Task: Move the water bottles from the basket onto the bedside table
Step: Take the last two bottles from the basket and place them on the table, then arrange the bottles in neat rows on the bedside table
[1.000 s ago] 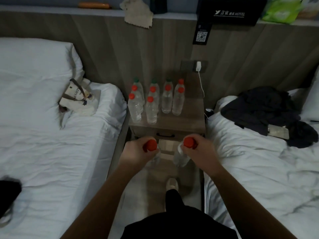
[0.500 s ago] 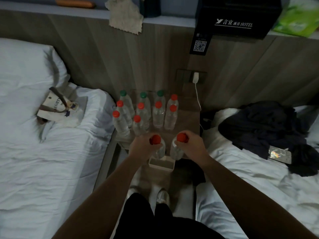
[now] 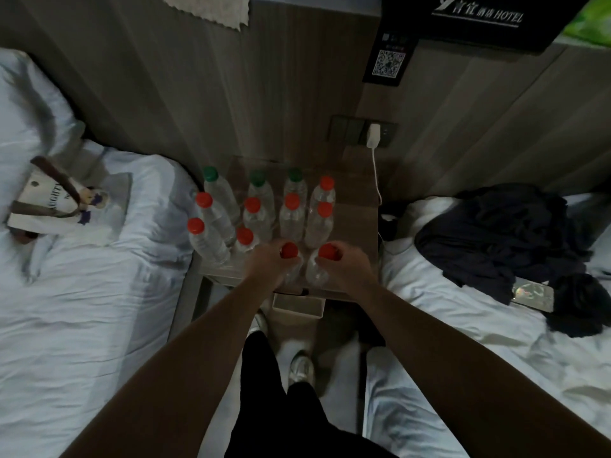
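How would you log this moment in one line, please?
phase: placing | left hand: grips left bottle | right hand: grips right bottle | both: over bedside table front | standing bottles: behind

I find the bedside table (image 3: 357, 223) packed at its left and rear with standing bottles (image 3: 291, 216), close-set. Held bottles (image 3: 316, 272) block its front edge. Its right strip lies bare. A charger cable (image 3: 376, 173) hangs at its rear right corner.

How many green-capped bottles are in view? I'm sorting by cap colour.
3, all in the back row on the bedside table: left green-capped bottle, middle green-capped bottle, right green-capped bottle. None seems hidden.
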Action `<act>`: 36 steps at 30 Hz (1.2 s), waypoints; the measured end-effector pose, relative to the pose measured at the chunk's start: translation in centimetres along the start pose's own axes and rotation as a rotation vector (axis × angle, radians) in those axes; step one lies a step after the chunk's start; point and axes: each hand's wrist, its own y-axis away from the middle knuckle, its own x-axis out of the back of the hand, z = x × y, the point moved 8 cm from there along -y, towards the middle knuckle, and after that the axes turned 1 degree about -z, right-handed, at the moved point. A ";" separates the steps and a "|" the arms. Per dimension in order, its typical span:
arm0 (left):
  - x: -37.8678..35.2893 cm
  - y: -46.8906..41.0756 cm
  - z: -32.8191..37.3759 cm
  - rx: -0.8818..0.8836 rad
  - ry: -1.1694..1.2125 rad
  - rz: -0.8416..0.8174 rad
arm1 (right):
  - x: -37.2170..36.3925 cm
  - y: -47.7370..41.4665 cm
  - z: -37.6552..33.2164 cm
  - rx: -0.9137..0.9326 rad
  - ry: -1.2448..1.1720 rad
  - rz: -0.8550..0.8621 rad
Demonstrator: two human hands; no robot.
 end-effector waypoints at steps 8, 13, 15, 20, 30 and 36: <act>0.2 -2.3 -0.6 0.017 -0.036 -0.038 | -1.3 -2.3 0.1 -0.046 -0.044 -0.003; 0.4 -3.2 -0.5 0.022 0.030 -0.049 | -1.7 -2.9 0.4 -0.071 -0.051 -0.033; 0.3 -3.4 -0.2 0.017 0.021 -0.069 | -1.8 -3.2 0.5 -0.084 -0.063 -0.045; 0.2 -2.8 0.0 0.050 0.019 -0.106 | -1.9 -3.4 -0.6 -0.043 0.000 -0.105; 7.3 1.3 1.2 -0.123 0.024 0.079 | 2.4 -0.4 -5.1 0.249 0.095 0.112; 15.0 -2.9 -0.1 -0.187 -0.019 0.267 | 0.0 -3.2 -12.7 0.415 0.243 0.029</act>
